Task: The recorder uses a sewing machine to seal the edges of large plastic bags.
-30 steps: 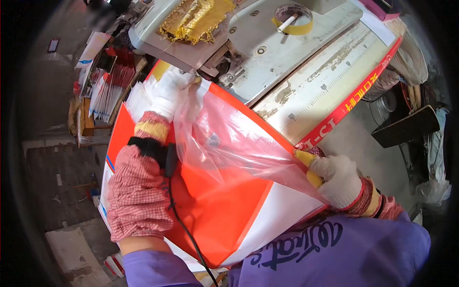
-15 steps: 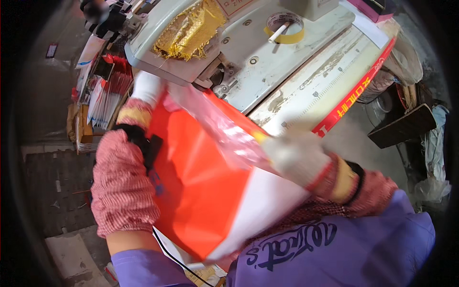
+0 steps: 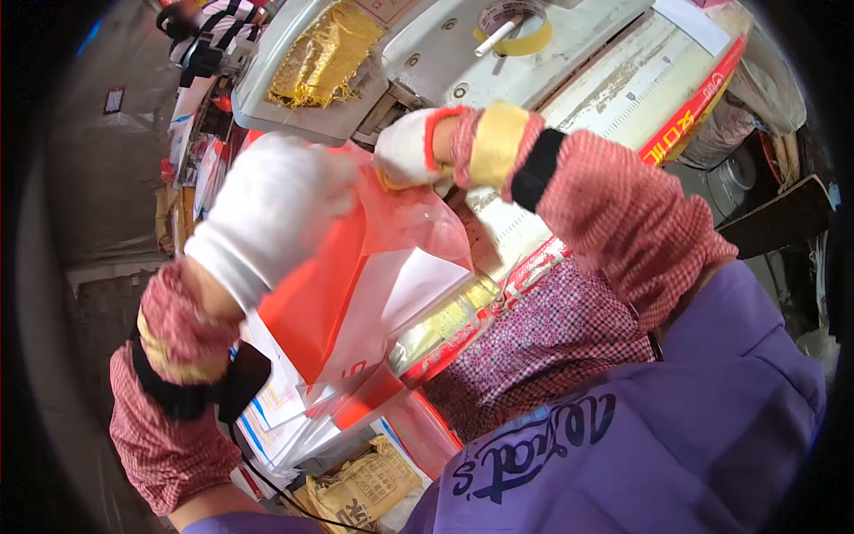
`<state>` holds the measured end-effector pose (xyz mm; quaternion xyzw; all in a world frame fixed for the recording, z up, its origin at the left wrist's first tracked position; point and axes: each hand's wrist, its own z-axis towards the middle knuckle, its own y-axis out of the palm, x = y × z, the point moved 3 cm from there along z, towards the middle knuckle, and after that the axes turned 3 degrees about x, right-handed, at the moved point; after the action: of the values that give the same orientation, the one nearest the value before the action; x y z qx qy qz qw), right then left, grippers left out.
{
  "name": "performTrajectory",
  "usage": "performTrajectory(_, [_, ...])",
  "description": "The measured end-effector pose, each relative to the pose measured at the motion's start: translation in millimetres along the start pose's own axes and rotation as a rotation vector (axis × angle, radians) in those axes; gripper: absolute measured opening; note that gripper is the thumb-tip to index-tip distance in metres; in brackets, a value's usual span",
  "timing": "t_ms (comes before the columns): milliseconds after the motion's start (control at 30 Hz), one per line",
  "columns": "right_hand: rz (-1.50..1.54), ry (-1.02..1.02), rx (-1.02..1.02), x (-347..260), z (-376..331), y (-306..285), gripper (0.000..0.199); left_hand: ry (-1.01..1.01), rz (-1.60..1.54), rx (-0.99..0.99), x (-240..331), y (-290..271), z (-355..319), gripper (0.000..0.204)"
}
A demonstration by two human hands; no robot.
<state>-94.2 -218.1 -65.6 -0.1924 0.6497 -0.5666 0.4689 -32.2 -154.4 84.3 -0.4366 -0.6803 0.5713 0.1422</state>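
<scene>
A red and white plastic bag [image 3: 313, 303] with a translucent pinkish film [image 3: 425, 221] hangs folded in front of the grey machine [image 3: 389, 105]. My right hand [image 3: 414, 147], in a white glove with a red cuff, is closed on the bag's upper edge, close beside the machine's metal working part. Over the bag's left side is my left hand [image 3: 276, 214], also in a white glove; motion blurs its fingers, so its grip does not show. Checked red sleeve covers are on both forearms.
A tape roll [image 3: 514, 27] with a white stick across it lies on the machine bed. Yellow woven cloth [image 3: 322, 58] covers part of the machine head. A ruled edge with a red strip [image 3: 694, 107] runs to the right. Papers [image 3: 276, 409] and a brown package [image 3: 369, 485] lie below.
My right hand has moved up and left to the machine's working part. My left hand has come back toward me from the machine. The bag has folded and shifted, uncovering papers below.
</scene>
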Motion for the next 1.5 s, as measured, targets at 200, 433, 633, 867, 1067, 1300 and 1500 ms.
performTrajectory(200, [0.127,-0.121,0.028,25,9,10,0.02,0.121,-0.015,-0.396,89,-10,41,0.049])
performTrajectory(433, [-0.234,-0.331,-0.002,3,10,13,0.02,0.103,-0.141,-1.197,69,-20,1,0.044])
performTrajectory(633, [0.087,0.148,0.165,-8,22,23,0.017,0.103,-0.021,-1.185,140,-54,-58,0.018])
performTrajectory(867, [0.09,-0.192,0.197,-124,-74,84,0.019,0.556,-0.245,-0.909,196,-25,-17,0.016])
performTrajectory(1067, [0.904,-0.109,0.938,-69,-121,7,0.023,0.402,-0.294,-0.945,189,-32,-17,0.019])
performTrajectory(1300, [0.36,0.451,0.287,-66,-97,5,0.037,0.489,-0.308,-0.851,201,-31,-15,0.014])
performTrajectory(1500, [0.161,0.406,0.437,-70,-57,39,0.029,0.438,-0.237,-0.915,207,-20,8,0.011])
